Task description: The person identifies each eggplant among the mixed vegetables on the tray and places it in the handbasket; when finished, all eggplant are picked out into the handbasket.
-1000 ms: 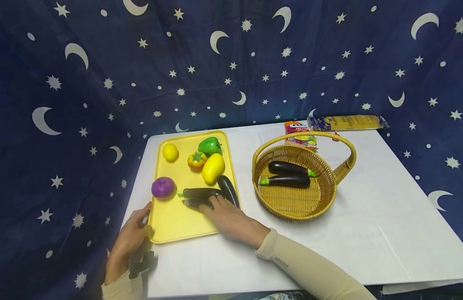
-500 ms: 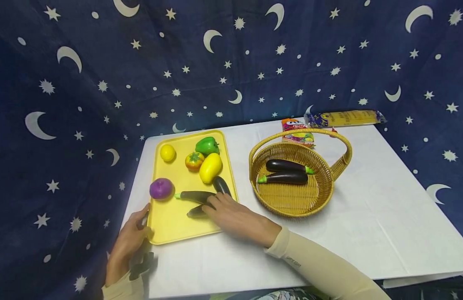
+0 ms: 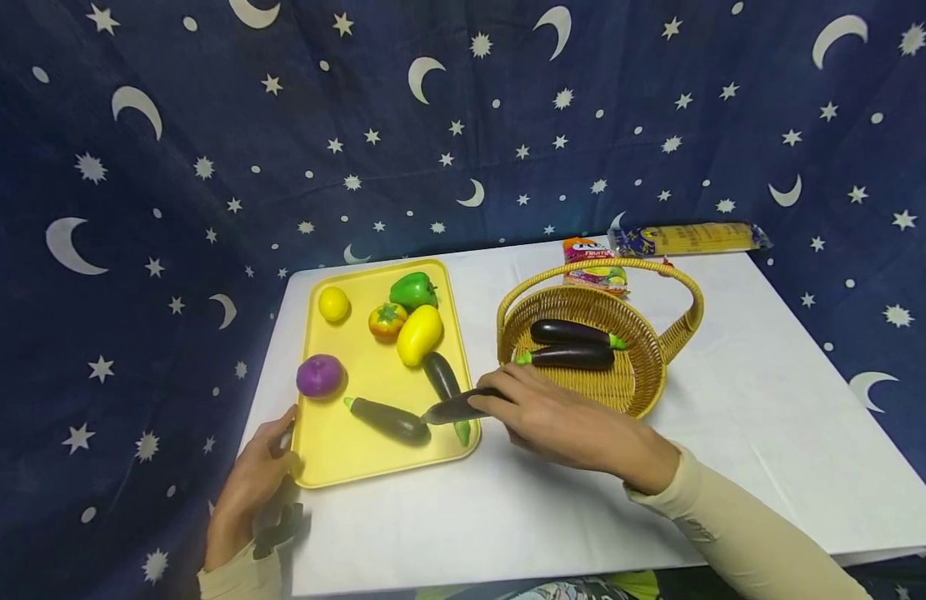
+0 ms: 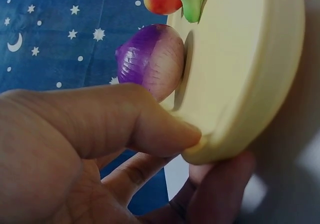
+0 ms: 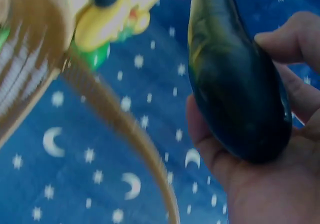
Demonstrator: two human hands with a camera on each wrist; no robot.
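Note:
My left hand (image 3: 256,467) pinches the near left corner of the yellow tray (image 4: 240,74), thumb on the rim and fingers beneath. My right hand (image 3: 560,417) grips an eggplant (image 5: 240,79) by its thick end, above the gap between tray and basket. Two more eggplants lie on the tray: one eggplant (image 3: 391,421) near the middle, another (image 3: 442,375) along the right side. Inside the wicker basket (image 3: 643,392) rest two eggplants (image 3: 571,357) side by side. A purple onion (image 4: 152,59) sits on the tray's left side, close to my left hand.
Farther up the tray are a lemon (image 3: 333,304), a tomato (image 3: 387,321), a green bell pepper (image 3: 413,292) and a yellow oval fruit (image 3: 420,335). The basket's tall handle (image 3: 605,263) arches over it. Behind stand a snack packet (image 3: 586,250) and a pasta bag (image 3: 691,239).
My right hand has lifted an eggplant off the tray and carried it right toward the basket. The eggplants left on the tray have shifted and turned. The left hand stays at the corner.

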